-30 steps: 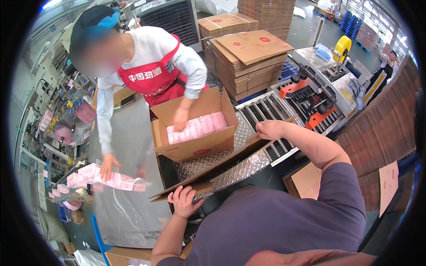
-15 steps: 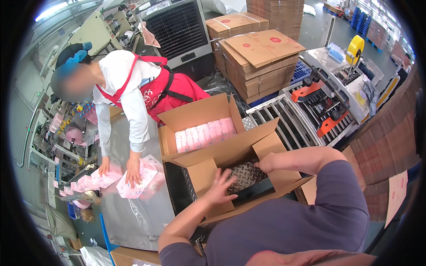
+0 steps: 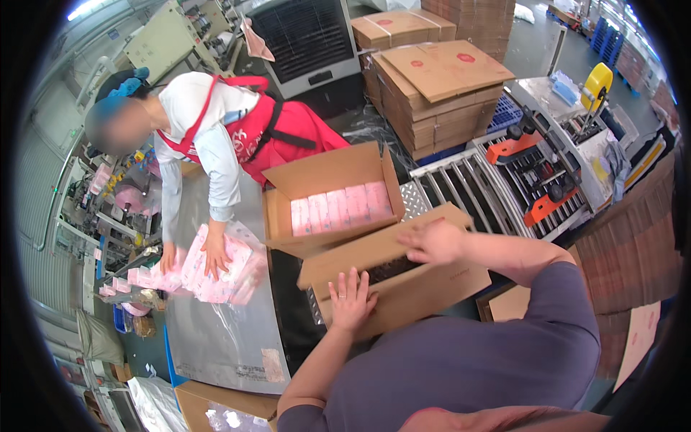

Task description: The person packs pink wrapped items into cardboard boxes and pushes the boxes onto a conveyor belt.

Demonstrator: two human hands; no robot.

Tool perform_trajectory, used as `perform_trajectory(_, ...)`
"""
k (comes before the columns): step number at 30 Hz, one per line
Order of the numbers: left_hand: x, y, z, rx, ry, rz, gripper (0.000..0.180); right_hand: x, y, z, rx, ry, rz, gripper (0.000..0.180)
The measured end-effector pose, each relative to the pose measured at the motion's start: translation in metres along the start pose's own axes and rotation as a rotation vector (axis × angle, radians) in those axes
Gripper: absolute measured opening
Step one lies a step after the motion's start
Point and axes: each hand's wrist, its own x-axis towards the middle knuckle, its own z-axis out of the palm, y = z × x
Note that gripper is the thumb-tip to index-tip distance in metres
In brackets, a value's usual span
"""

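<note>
A brown cardboard box (image 3: 439, 291) sits in front of me, its two long flaps leaning in toward each other. Between them a narrow dark gap shows a bit of patterned metal plate. My left hand (image 3: 352, 301) lies against the left end of the flaps, fingers spread. On the far flap near its right end rests my right hand (image 3: 432, 243), fingers stretched out and slightly blurred. Just beyond stands a second carton (image 3: 324, 171), its top open, packed with a row of pink-and-white packs (image 3: 340, 207).
Across the metal table (image 3: 223, 345), a co-worker in a red apron (image 3: 288, 137) presses both hands on pink packs (image 3: 223, 266). A roller conveyor (image 3: 461, 180) with a taping machine (image 3: 536, 169) stands at right. Flattened cartons (image 3: 439, 93) are stacked behind.
The near box's long flaps have swung inward, covering most of its opening. My hands have moved from inside the box onto the flaps. The co-worker's packs have shifted slightly.
</note>
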Motion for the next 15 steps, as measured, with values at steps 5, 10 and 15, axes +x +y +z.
perform_trajectory(5, -0.001, -0.031, -0.008, -0.347, -0.508, -0.397, 0.093, -0.015, 0.014, 0.051, 0.048, 0.305, -0.064, 0.050)
perform_trajectory(10, -0.092, -0.176, 0.025, -0.620, -0.312, -0.976, 0.076, -0.019, 0.049, 0.068, 0.489, 0.592, 0.497, 0.056)
perform_trajectory(15, -0.115, -0.188, 0.055, -0.620, -0.581, -1.187, 0.073, -0.070, 0.064, 0.248, 1.781, 0.213, 0.947, 0.073)
